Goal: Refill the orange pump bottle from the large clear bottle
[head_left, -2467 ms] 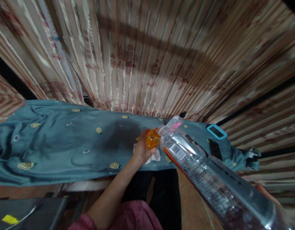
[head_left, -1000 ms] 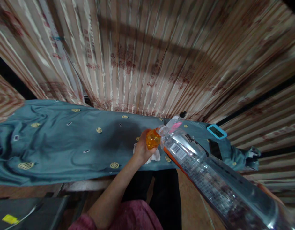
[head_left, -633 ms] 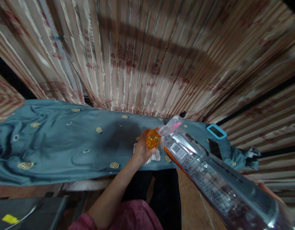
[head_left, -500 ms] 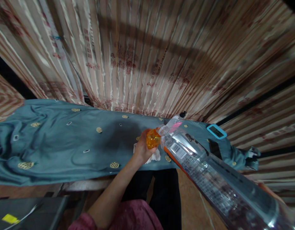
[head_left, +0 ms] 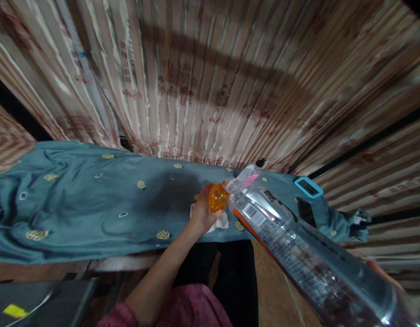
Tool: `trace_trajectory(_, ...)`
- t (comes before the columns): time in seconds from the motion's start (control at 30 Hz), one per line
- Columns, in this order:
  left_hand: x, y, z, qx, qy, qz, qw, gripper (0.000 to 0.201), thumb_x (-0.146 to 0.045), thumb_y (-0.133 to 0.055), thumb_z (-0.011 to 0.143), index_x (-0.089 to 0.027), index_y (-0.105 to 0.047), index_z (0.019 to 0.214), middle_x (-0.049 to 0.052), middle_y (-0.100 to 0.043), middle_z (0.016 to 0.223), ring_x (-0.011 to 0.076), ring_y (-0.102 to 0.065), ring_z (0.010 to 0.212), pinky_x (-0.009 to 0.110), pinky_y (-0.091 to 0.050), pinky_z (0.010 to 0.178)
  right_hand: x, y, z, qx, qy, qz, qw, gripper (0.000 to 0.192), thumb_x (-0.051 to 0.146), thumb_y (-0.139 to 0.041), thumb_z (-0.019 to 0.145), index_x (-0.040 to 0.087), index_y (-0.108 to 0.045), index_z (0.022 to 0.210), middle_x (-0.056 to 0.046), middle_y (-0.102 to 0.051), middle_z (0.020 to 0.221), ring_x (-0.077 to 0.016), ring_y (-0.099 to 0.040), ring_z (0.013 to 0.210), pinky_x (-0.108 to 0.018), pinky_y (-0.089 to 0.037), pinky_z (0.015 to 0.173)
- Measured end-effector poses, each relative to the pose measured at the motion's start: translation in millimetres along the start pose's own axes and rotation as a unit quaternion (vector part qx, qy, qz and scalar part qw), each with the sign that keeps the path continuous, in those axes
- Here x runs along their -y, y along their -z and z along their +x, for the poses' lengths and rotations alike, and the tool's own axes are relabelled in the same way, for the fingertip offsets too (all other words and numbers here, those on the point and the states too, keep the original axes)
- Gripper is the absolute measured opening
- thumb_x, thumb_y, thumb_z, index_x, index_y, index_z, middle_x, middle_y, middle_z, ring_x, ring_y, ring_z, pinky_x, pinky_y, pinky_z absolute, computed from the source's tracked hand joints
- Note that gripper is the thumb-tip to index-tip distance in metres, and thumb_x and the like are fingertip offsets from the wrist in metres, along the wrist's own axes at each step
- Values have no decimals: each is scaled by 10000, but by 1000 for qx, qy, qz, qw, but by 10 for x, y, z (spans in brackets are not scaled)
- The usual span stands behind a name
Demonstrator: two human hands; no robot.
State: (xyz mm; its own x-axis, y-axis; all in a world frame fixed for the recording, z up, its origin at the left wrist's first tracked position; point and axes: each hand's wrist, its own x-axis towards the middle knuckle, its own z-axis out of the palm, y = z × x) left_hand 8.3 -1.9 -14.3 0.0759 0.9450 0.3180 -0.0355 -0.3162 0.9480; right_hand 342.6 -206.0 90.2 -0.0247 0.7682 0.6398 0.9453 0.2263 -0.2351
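The left hand (head_left: 202,212) curls its fingers around a small orange bottle (head_left: 218,198) above the teal cloth (head_left: 94,204). A big clear bottle (head_left: 298,254) tips its mouth against it; the right hand is barely seen at the frame edge, its fingers untellable. The cloth covers a long table, and striped curtains (head_left: 210,77) hang behind.

— How many bottles?
— Two: one small orange bottle (head_left: 217,198) in the left-hand fingers (head_left: 203,200), one large clear bottle (head_left: 298,254) tipped against it.
— Else?
— One white tissue (head_left: 220,222) beneath the fingers, one blue timer (head_left: 308,186), one black phone (head_left: 305,212).
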Motion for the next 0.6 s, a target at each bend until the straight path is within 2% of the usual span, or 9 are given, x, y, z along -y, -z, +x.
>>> trace_trajectory(0.1,1,15,-2,1,-7,-4,1000,774,-170,-917,727,-250,-552,1404,109,-735,1339,291,-778,1159,481,-640,1057,-44,0,-13,4,0,10,1000,744,872,-667,862,441,-715,1466,-4,-687,1485,-421,-540,1537,-640,-613,1119)
trace_trajectory(0.23,13,49,-15,6,-13,-7,1000,755,-173,-917,731,-256,-560,1391,106,-736,1333,287,-778,1148,481,-646,1050,-83,9,16,3,5,13,1000,714,888,-607,890,457,-725,1447,2,-711,1432,-408,-552,1525,-642,-616,1127)
trace_trajectory(0.4,77,10,-18,-1,-17,1,1000,817,-168,-926,727,-274,-522,1430,114,-720,1363,295,-772,1172,503,-641,1066,-49,9,51,-19,-18,5,1000,735,850,-615,904,460,-661,1525,-12,-699,1455,-422,-560,1513,-655,-638,1084)
trace_trajectory(0.6,134,-54,-10,-14,-27,5,1000,789,-169,-902,741,-280,-523,1423,99,-721,1335,285,-773,1154,491,-645,1052,104,-2,-226,-20,-7,-26,999,696,775,-515,996,505,-512,1637,-1,-658,1518,-374,-605,1472,-644,-641,1060)
